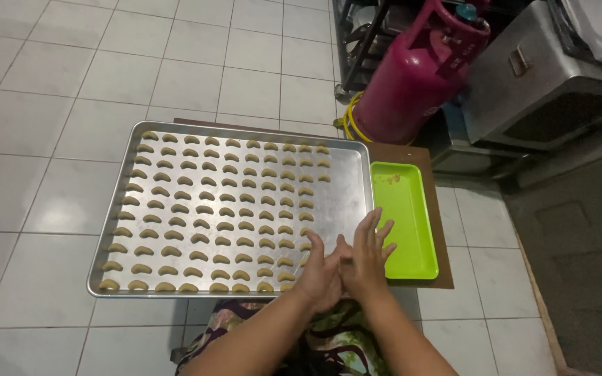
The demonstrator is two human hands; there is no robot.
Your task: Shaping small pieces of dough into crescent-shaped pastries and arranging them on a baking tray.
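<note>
A large metal baking tray (pixel 346 181) lies on the floor, filled with several rows of small crescent-shaped dough pieces (pixel 207 209) across its left and middle. My left hand (pixel 318 275) and my right hand (pixel 367 254) are pressed together palm to palm over the tray's near right corner. Whether a bit of dough sits between the palms is hidden. The right part of the tray is bare metal.
A lime-green plastic tray (pixel 405 230) with a few crumbs lies on a brown board (pixel 430 163) right of the baking tray. A pink gas cylinder (pixel 419 69) with a yellow hose and a metal cabinet (pixel 545 76) stand behind. White floor tiles surround everything.
</note>
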